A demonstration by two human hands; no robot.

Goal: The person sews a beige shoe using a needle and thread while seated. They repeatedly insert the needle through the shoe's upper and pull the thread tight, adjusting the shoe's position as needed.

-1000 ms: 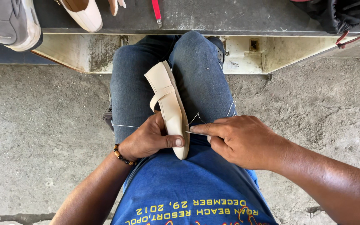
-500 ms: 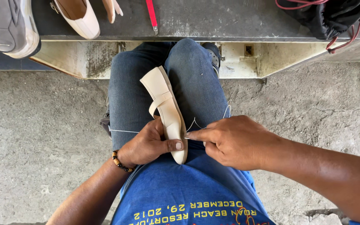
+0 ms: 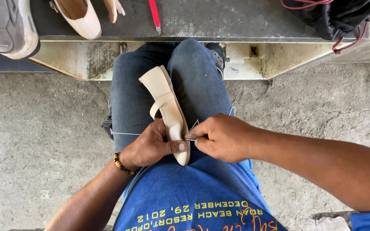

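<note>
A cream strapped flat shoe [image 3: 166, 107] lies on edge between my blue-jeaned knees [image 3: 193, 72], toe toward me. My left hand [image 3: 150, 145] grips its toe end, thumb pressed across the sole edge. My right hand [image 3: 221, 137] pinches a thin needle at the shoe's right side, close to that thumb. White thread [image 3: 125, 134] runs left across my thigh, and another strand shows at the right beside my right hand. A beaded bracelet [image 3: 122, 164] circles my left wrist.
A dark work ledge [image 3: 219, 19] spans the top, carrying a grey sneaker [image 3: 7, 25], a second cream shoe [image 3: 80, 16], a red-handled tool [image 3: 154, 15] and a black bag with red cord [image 3: 335, 17]. Rough concrete floor [image 3: 35, 128] lies on both sides.
My right hand's fingers have curled from pointing into a pinch at the shoe's side. The shoe and my left hand have stayed in place.
</note>
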